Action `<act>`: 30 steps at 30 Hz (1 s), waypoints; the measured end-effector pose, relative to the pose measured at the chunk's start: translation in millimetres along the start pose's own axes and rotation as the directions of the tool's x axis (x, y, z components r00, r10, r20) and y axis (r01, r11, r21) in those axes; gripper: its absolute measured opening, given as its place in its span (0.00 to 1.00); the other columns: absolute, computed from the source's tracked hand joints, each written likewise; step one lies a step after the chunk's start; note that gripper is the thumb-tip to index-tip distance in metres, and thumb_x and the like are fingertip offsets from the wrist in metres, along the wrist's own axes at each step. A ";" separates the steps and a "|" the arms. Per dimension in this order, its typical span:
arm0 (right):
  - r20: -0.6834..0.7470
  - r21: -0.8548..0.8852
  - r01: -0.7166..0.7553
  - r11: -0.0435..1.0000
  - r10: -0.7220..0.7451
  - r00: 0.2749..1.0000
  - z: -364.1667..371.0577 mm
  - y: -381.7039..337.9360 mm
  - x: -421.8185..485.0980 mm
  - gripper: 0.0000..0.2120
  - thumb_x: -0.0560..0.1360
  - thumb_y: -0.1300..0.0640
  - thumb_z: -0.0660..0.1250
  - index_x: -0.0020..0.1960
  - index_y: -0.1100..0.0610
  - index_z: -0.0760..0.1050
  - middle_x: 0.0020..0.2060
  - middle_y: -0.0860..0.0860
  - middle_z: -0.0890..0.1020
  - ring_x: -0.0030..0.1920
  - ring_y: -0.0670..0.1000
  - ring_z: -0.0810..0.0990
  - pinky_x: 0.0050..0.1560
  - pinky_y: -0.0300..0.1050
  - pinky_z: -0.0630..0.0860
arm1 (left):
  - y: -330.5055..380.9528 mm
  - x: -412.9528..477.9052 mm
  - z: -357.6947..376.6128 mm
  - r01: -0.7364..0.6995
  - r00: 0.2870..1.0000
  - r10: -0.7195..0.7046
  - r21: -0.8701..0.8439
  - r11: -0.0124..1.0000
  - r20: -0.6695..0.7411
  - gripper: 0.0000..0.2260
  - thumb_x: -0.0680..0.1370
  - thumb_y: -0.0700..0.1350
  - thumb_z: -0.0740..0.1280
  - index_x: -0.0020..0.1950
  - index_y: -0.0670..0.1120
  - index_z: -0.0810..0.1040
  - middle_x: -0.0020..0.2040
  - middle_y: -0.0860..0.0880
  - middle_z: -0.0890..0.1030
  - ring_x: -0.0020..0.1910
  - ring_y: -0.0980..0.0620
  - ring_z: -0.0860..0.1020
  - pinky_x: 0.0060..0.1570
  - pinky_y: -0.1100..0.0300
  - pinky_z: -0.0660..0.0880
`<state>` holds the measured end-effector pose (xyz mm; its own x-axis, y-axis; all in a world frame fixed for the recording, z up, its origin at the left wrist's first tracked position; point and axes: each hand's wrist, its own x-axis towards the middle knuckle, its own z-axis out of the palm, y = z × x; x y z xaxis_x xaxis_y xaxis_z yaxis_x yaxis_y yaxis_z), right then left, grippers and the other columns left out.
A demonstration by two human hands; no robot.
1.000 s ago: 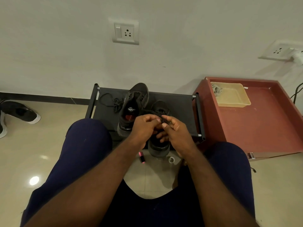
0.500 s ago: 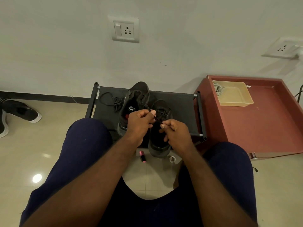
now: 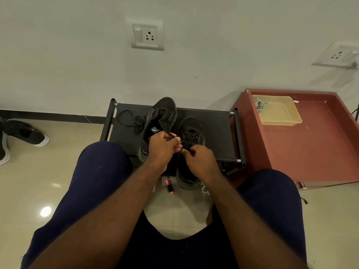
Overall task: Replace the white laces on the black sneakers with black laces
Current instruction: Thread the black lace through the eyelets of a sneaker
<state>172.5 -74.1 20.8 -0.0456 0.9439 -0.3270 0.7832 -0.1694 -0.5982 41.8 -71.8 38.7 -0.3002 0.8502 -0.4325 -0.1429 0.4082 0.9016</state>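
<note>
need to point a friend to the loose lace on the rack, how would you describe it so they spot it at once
Find the low black rack against the wall, below the white socket. At its left end, beside the left sneaker, lies the lace. It alone is in no shoe: a loose black loop ending in a tangle.

A low rack (image 3: 213, 129) stands against the wall, before the seated person's knees. Two sneakers sit on it side by side: the left sneaker (image 3: 163, 111) farther back, the right sneaker (image 3: 192, 127) nearer, its heel overhanging the front edge. A loose lace (image 3: 132, 121) lies on the rack to their left. The left hand (image 3: 163, 148) and right hand (image 3: 202, 162) meet over the right sneaker, pinching a lace (image 3: 165, 128) that runs back across the left sneaker. A small tube (image 3: 169, 186) lies on the floor just left of the overhanging heel. Right of the rack stands a cabinet (image 3: 310, 152), with a basket (image 3: 279, 115) in its back-left corner.
</note>
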 end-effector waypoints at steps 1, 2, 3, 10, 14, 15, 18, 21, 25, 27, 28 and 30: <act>-0.008 -0.030 -0.026 0.999 0.026 1.000 2.7 0.3 2.0 0.17 0.79 0.43 0.67 0.38 0.54 0.75 0.33 0.49 0.78 0.35 0.52 0.78 0.33 0.44 0.69 | -2.6 0.7 0.2 0.001 1.000 -0.001 0.017 1.000 -0.001 0.03 0.78 0.36 0.68 0.51 0.39 0.78 0.42 0.42 0.83 0.39 0.51 0.83 0.39 0.62 0.81; -0.024 -0.048 -0.053 0.997 0.052 0.998 4.4 1.0 2.0 0.18 0.78 0.43 0.67 0.35 0.52 0.73 0.31 0.49 0.76 0.33 0.51 0.76 0.32 0.43 0.67 | -4.9 0.6 0.6 -0.002 1.000 0.002 0.036 0.999 -0.002 0.03 0.78 0.36 0.68 0.52 0.39 0.78 0.43 0.42 0.83 0.39 0.51 0.83 0.39 0.63 0.81; -0.050 -0.057 -0.074 0.996 0.072 0.996 6.2 3.4 1.2 0.20 0.78 0.43 0.67 0.32 0.52 0.71 0.29 0.49 0.75 0.32 0.51 0.75 0.31 0.42 0.65 | -8.0 0.9 1.2 -0.004 1.000 0.005 0.056 0.998 -0.002 0.04 0.78 0.36 0.69 0.52 0.39 0.78 0.43 0.42 0.83 0.39 0.51 0.83 0.39 0.63 0.81; -0.144 0.071 -0.090 0.993 0.099 0.985 20.0 18.9 -8.8 0.12 0.75 0.49 0.71 0.37 0.53 0.79 0.32 0.49 0.80 0.36 0.52 0.80 0.35 0.47 0.74 | -26.5 1.9 11.0 -0.004 1.000 0.001 0.141 0.990 0.017 0.05 0.76 0.34 0.70 0.44 0.41 0.77 0.41 0.41 0.82 0.38 0.50 0.83 0.39 0.60 0.81; -0.131 0.106 -0.082 0.991 0.095 0.987 17.0 17.7 -14.6 0.16 0.75 0.51 0.71 0.62 0.50 0.81 0.49 0.48 0.86 0.49 0.50 0.84 0.51 0.50 0.82 | -32.4 2.8 13.7 -0.006 1.000 0.008 0.173 0.985 -0.009 0.05 0.76 0.34 0.71 0.44 0.42 0.77 0.40 0.42 0.82 0.38 0.49 0.83 0.40 0.57 0.82; -0.126 0.115 -0.083 0.990 0.098 0.987 15.1 18.2 -16.0 0.18 0.75 0.53 0.71 0.65 0.49 0.79 0.51 0.49 0.86 0.49 0.51 0.85 0.52 0.51 0.82 | -33.0 3.1 13.7 -0.010 1.000 0.014 0.181 0.983 -0.017 0.06 0.76 0.34 0.71 0.43 0.43 0.77 0.40 0.42 0.82 0.38 0.49 0.83 0.42 0.56 0.82; -0.108 0.142 -0.094 0.985 0.110 0.988 11.6 20.0 -18.1 0.20 0.76 0.55 0.68 0.68 0.49 0.77 0.53 0.50 0.86 0.47 0.54 0.85 0.51 0.54 0.83 | -34.4 5.6 14.1 -0.021 0.999 0.029 0.209 0.978 -0.034 0.07 0.75 0.35 0.71 0.42 0.45 0.77 0.39 0.43 0.83 0.39 0.47 0.84 0.46 0.49 0.83; -0.082 0.121 -0.089 0.989 0.100 0.992 15.5 23.7 -17.3 0.21 0.77 0.56 0.66 0.69 0.48 0.76 0.54 0.50 0.85 0.48 0.56 0.85 0.50 0.55 0.83 | -37.9 8.5 14.2 -0.036 0.998 0.049 0.282 0.959 -0.042 0.08 0.74 0.36 0.72 0.41 0.47 0.77 0.38 0.44 0.83 0.39 0.47 0.84 0.47 0.47 0.82; -0.049 0.109 -0.065 0.992 0.070 0.996 15.9 23.0 -19.3 0.20 0.78 0.59 0.64 0.68 0.47 0.76 0.53 0.50 0.85 0.46 0.56 0.85 0.50 0.55 0.83 | -35.1 10.0 14.5 -0.094 0.989 0.135 0.455 0.886 -0.060 0.06 0.73 0.40 0.74 0.41 0.48 0.78 0.36 0.49 0.82 0.38 0.51 0.82 0.40 0.58 0.80; -0.040 0.108 -0.057 0.993 0.062 0.997 14.3 22.9 -20.0 0.19 0.78 0.60 0.64 0.67 0.47 0.77 0.50 0.50 0.85 0.44 0.54 0.85 0.48 0.54 0.83 | -32.5 9.1 14.1 -0.121 0.984 0.169 0.503 0.856 -0.049 0.04 0.74 0.39 0.73 0.45 0.46 0.79 0.37 0.51 0.81 0.38 0.55 0.80 0.36 0.68 0.72; -0.041 0.105 -0.060 0.993 0.065 0.997 14.9 23.8 -19.5 0.19 0.78 0.59 0.64 0.67 0.46 0.77 0.50 0.50 0.85 0.44 0.54 0.85 0.48 0.54 0.83 | -32.0 9.0 13.7 -0.134 0.983 0.178 0.509 0.850 -0.040 0.05 0.74 0.39 0.73 0.46 0.46 0.79 0.37 0.52 0.80 0.38 0.56 0.79 0.36 0.69 0.71; -0.038 0.096 -0.058 0.994 0.062 0.997 16.9 25.3 -19.0 0.19 0.78 0.58 0.64 0.67 0.44 0.77 0.51 0.49 0.85 0.46 0.53 0.84 0.49 0.54 0.83 | -31.9 8.5 14.0 -0.161 0.981 0.194 0.510 0.845 -0.011 0.07 0.74 0.38 0.73 0.46 0.48 0.78 0.37 0.52 0.80 0.38 0.57 0.79 0.39 0.67 0.74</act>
<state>182.7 -101.0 -0.4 0.0264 0.9418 -0.3351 0.7213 -0.2501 -0.6459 56.9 -72.9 6.3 -0.3330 0.9094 -0.2493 0.4089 0.3775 0.8308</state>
